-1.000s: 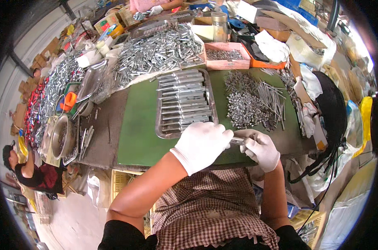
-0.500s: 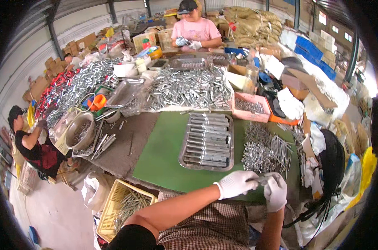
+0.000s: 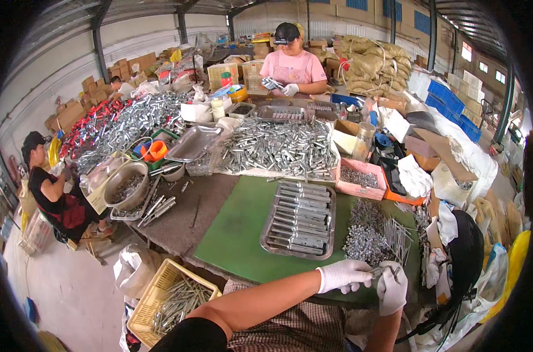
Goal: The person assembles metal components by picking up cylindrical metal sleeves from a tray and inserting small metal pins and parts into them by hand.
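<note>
My left hand (image 3: 344,276), in a white knit glove, is closed at the fingertips on one end of a small metal piece (image 3: 376,271). The other end meets my gloved right hand (image 3: 391,289), whose fingers are pinched around it. Its exact kind is too small to make out. Both hands hover over the near right edge of the green mat (image 3: 231,226). Just beyond them lie a pile of small shiny metal fittings (image 3: 365,245) and a bundle of long thin pins (image 3: 399,239). Left of these, a metal tray (image 3: 266,234) holds a column of silver metal tubes (image 3: 302,214).
Across the table stands a co-worker (image 3: 287,64); another person (image 3: 49,182) sits at the left. A heap of metal tubes (image 3: 278,144) covers the far middle. A pink bin (image 3: 375,189) of small parts stands beyond the mat. A yellow basket (image 3: 143,311) of rods sits below the table edge.
The view has shifted, so the table sits slightly lower and to the right. My hands stay together around the small metal piece. The tray and piles look unchanged.
</note>
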Demonstrator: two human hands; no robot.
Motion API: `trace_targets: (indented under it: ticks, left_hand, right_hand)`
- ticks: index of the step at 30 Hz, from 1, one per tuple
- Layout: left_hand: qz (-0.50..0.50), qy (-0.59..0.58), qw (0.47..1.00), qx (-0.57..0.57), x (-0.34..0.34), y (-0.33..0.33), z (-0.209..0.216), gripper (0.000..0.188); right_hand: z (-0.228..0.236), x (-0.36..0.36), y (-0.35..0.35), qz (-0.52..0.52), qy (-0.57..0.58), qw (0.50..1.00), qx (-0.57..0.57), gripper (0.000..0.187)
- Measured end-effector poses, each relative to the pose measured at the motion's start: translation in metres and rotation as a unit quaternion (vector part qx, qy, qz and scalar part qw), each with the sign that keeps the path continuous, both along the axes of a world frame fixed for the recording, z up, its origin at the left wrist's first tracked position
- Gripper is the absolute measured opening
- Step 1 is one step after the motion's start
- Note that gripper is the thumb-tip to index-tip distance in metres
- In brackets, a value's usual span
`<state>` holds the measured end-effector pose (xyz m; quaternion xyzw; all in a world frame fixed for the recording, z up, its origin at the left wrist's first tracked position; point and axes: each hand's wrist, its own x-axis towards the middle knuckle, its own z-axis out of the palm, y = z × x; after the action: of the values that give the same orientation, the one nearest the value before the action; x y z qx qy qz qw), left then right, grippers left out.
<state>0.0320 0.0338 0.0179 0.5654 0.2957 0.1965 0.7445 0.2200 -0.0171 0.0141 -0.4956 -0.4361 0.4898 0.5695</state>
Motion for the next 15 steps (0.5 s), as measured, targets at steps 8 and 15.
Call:
trace_targets:
  ticks: [8,15]
  left_hand:
    - [-0.016,-0.022,0.999,-0.038,0.002,0.001,-0.002,0.034]
    - [-0.014,-0.03,0.999,-0.03,0.004,0.003,-0.012,0.04]
  right_hand:
    - [-0.01,0.011,0.008,-0.011,0.029,1.0,0.0,0.02]
    - [-0.001,0.008,0.008,0.006,0.036,0.999,-0.031,0.011]
